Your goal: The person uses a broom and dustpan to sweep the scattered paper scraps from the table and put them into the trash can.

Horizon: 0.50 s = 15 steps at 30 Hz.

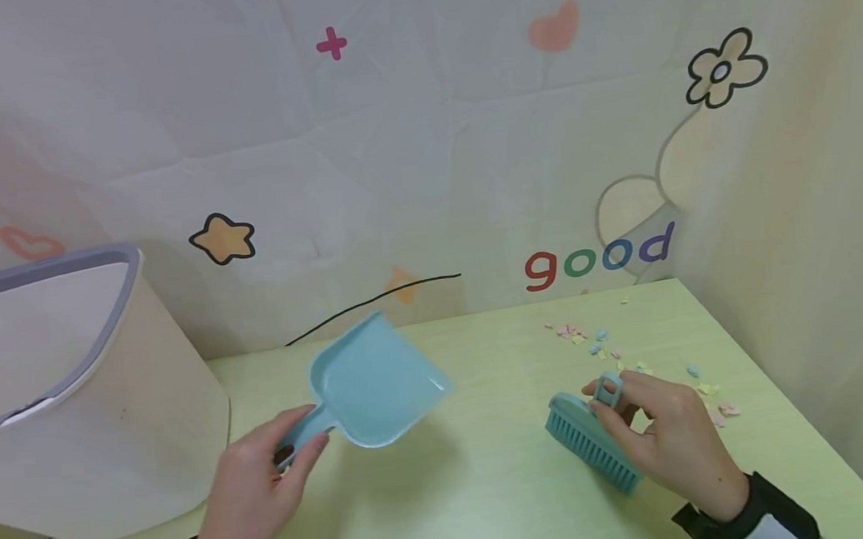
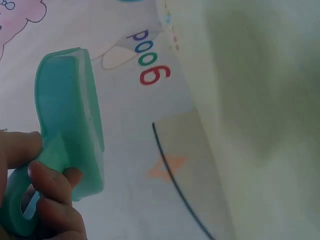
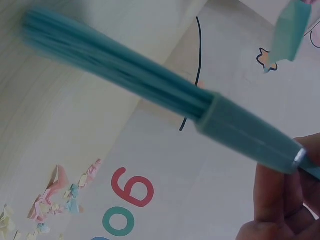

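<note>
My left hand (image 1: 255,486) grips the handle of a small light-blue dustpan (image 1: 379,382), fingers and thumb curled around it. The pan is held above the table, its flat lip pointing right. On the right, my right hand (image 1: 680,440) pinches the looped handle of a teal hand brush (image 1: 589,434). The brush's bristles face down and left, and the right wrist view shows them off the tabletop. Small paper scraps (image 1: 568,332) in pink, blue and yellow lie scattered behind and beside the right hand, some partly hidden by it.
A large white bin (image 1: 135,440) with a grey-purple rim stands at the left of the pale table (image 1: 485,499). A white patterned cloth (image 1: 409,162) hangs along the back and the right side, where the table's edge runs.
</note>
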{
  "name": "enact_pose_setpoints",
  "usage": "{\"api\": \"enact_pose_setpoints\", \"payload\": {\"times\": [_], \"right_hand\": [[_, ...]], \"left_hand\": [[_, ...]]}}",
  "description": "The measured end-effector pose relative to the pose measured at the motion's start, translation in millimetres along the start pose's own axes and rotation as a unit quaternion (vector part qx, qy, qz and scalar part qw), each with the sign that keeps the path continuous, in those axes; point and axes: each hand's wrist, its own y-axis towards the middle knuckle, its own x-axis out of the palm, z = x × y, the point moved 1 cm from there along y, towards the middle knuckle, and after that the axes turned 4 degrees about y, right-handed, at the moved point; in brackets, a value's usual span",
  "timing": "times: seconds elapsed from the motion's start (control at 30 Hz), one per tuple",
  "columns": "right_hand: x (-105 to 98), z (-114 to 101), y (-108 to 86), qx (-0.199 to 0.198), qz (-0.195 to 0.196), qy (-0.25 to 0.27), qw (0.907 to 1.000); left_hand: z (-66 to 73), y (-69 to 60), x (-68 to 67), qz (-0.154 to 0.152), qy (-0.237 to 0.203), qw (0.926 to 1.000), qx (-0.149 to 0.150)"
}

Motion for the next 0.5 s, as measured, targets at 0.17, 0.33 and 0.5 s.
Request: {"api": "enact_pose_setpoints", "payload": {"times": [0.17,0.33,0.5], "right_hand": [[-0.1,-0.5,0.4,0.004,-0.002,-0.003,1.0000],[0.5,-0.8,0.4,0.008,-0.005,-0.005,0.9999],[1.1,-0.2,-0.1,0.008,-0.006,-0.007,0.9999]], "left_hand": [[-0.3,-10.7,45.4,-0.105,-0.092,0.9887,-0.057],[2.9,-21.9,75.7,-0.191,-0.134,0.9669,-0.104],[7.7,-26.4,87.9,-0.238,-0.144,0.9525,-0.125]]}}
